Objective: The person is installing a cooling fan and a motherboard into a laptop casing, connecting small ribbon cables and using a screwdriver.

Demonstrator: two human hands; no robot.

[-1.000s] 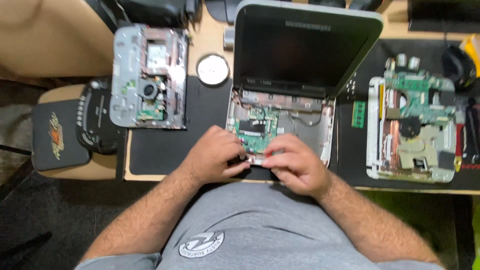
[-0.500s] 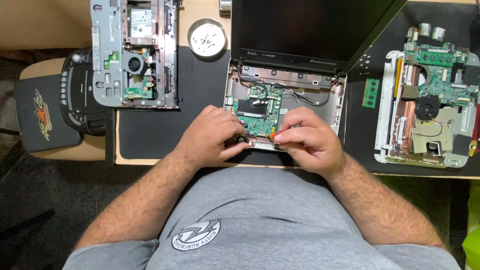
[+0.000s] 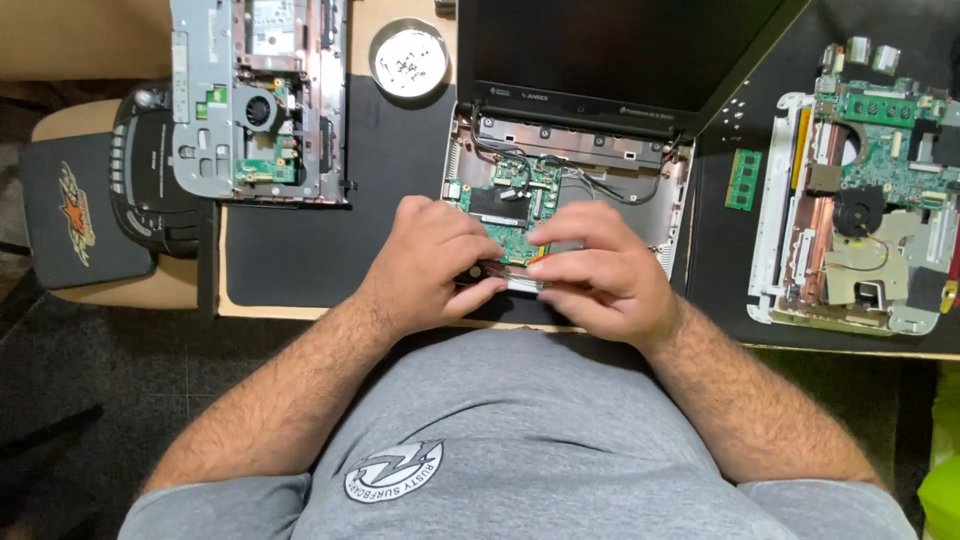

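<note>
An opened small laptop (image 3: 570,170) lies in front of me with its dark screen tilted back and its green circuit board (image 3: 510,205) bare. Both hands meet at the front edge of its base. My left hand (image 3: 430,265) curls its fingers over that edge, with the thumb pressed beneath. My right hand (image 3: 600,275) lies flat-fingered across the board's front, and a small orange piece (image 3: 541,257) shows under its fingertips. The hands hide whatever lies between them.
A stripped grey laptop chassis (image 3: 255,100) with a fan lies at the back left, and a round metal dish (image 3: 408,58) stands beside it. At the right lies another opened chassis (image 3: 860,210) with a copper heat pipe, next to a green memory stick (image 3: 743,179). A black mat (image 3: 390,200) covers the desk.
The view has drawn closer and shifted toward the desk's front. Both hands stay at the laptop's front edge, the right fingers now stretched flatter over the board.
</note>
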